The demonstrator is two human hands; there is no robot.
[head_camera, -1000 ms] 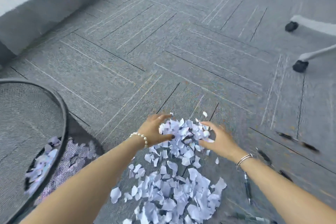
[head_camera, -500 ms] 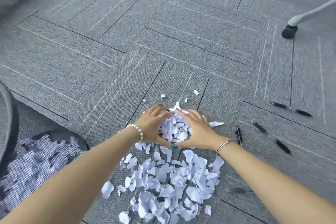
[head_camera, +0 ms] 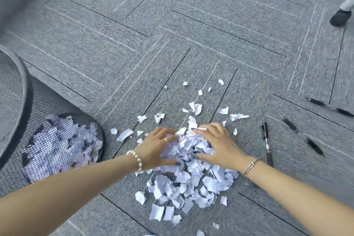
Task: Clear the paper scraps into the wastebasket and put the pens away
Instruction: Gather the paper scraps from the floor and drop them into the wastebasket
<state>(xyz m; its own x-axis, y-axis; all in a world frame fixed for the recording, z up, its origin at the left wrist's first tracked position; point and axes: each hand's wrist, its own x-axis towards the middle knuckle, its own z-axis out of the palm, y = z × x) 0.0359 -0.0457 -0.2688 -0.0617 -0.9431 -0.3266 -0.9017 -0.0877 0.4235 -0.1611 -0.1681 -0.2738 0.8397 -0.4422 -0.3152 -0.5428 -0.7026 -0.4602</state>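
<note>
A heap of white paper scraps (head_camera: 189, 176) lies on the grey carpet in front of me. My left hand (head_camera: 158, 147) and my right hand (head_camera: 220, 143) cup the far end of the heap between them, fingers and thumbs curled into the scraps. Loose scraps (head_camera: 195, 108) lie scattered beyond my fingers. The black mesh wastebasket (head_camera: 28, 90) stands at the left, with scraps (head_camera: 57, 145) showing through its wall. Several black pens lie on the carpet to the right: one (head_camera: 265, 140) near my right wrist, others (head_camera: 290, 124) (head_camera: 315, 146) (head_camera: 329, 106) farther out.
A chair's caster (head_camera: 340, 17) and part of its leg stand at the far right, another caster at the top right corner. A blurred grey edge crosses the top left corner. Grey carpet tiles (head_camera: 191, 25) stretch beyond the scraps.
My hands have drawn closer to me along the heap and spread a little, leaving loose scraps behind on the carpet. The view has swung left, so the wastebasket shows again.
</note>
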